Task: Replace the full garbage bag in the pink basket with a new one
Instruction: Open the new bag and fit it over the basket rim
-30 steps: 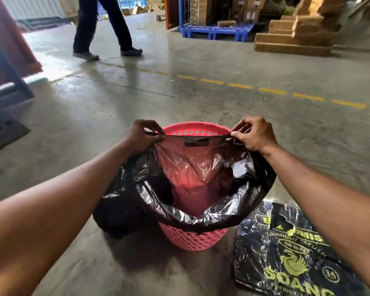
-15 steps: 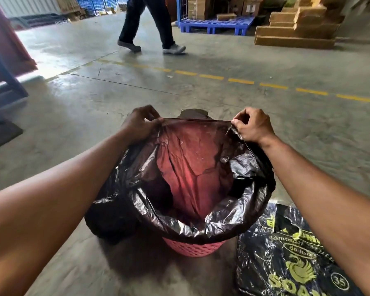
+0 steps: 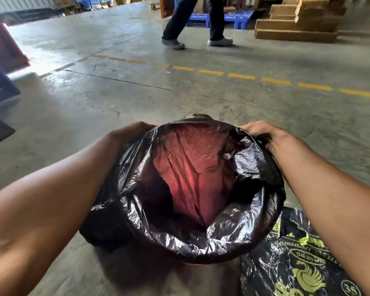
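Note:
A thin black garbage bag point(image 3: 203, 242) lines the pink basket, its mouth folded down over the rim all round. Pink shows through the plastic inside; only a sliver of the basket point(image 3: 192, 262) peeks out below the front fold. My left hand point(image 3: 132, 133) grips the bag's edge at the far left of the rim. My right hand point(image 3: 259, 133) grips the edge at the far right. A dark bulging bag point(image 3: 103, 227) sits on the floor against the basket's left side.
A black pack of bags with yellow print point(image 3: 291, 263) lies on the concrete floor at the basket's right. A person point(image 3: 192, 24) walks across the back, beyond a dashed yellow line point(image 3: 241, 76). Cardboard stacks point(image 3: 297, 20) and a blue pallet point(image 3: 235, 17) stand behind.
Both hands pulled the bag's far edge over the back of the rim and down its sides, hiding the pink rim. The person at the back walked to the right.

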